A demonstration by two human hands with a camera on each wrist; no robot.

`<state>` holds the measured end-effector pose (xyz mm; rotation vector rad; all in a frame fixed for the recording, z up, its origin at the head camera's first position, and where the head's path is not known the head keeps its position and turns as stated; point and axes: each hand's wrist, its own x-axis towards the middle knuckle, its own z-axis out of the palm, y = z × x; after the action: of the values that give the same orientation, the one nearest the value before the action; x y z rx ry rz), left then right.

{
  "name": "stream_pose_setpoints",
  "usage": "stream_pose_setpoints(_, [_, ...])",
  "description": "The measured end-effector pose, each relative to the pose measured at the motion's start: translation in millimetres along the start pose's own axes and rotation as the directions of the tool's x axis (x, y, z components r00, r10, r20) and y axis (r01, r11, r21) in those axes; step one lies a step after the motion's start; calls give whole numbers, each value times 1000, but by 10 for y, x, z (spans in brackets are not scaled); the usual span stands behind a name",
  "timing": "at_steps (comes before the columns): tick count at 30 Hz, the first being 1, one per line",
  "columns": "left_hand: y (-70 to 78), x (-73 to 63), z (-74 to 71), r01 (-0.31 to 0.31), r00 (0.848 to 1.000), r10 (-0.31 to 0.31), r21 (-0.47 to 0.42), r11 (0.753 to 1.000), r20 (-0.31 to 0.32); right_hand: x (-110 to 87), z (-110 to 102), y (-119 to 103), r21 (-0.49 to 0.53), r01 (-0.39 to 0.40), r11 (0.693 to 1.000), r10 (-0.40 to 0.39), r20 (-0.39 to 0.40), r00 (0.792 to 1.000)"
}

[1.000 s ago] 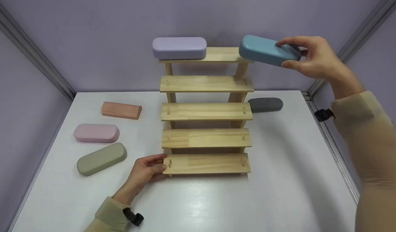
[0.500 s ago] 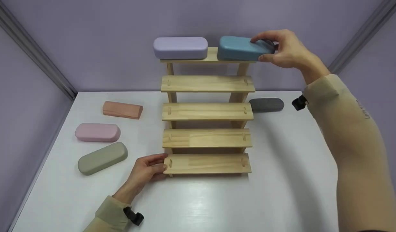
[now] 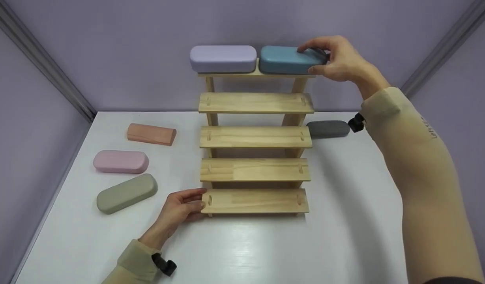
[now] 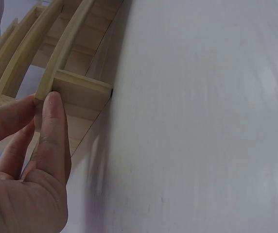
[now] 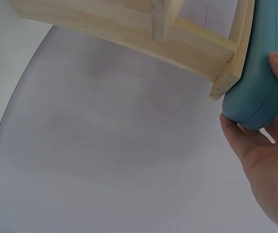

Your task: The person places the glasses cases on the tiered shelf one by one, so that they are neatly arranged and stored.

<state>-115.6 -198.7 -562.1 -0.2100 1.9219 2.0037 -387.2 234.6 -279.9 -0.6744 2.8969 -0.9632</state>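
A stepped wooden shelf rack (image 3: 256, 103) stands at the middle of the table. On its top tier, a lavender glasses case (image 3: 223, 59) lies at the left. Beside it on the same tier is a blue glasses case (image 3: 283, 60), a narrow gap between them. My right hand (image 3: 341, 59) grips the blue case's right end, fingers over the top and thumb at the front; the right wrist view shows the case (image 5: 260, 63) against the shelf board. Down at the bottom tier, my left hand (image 3: 177, 207) pinches the board's left end between thumb and fingers.
Left of the rack on the white table (image 3: 242, 252) lie an orange glasses case (image 3: 151, 134), a pink one (image 3: 121, 161) and a sage green one (image 3: 127, 193). A dark grey case (image 3: 328, 129) lies right of the rack. Walls enclose the back and sides.
My right hand has carried the blue case leftward and down onto the top tier, close beside the lavender case. The left hand keeps its hold on the bottom board.
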Motion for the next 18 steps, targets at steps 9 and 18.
stream_pose_setpoints(9, [6, 2, 1, 2, 1000, -2, 6, 1000, 2, 15, 13, 10, 5, 6, 1000, -6, -3, 1000])
stream_pose_setpoints(18, [-1, -10, -12, 14, 1000, -14, -6, 1000, 6, 5, 60, 27, 40, 32, 999, -31, -13, 999])
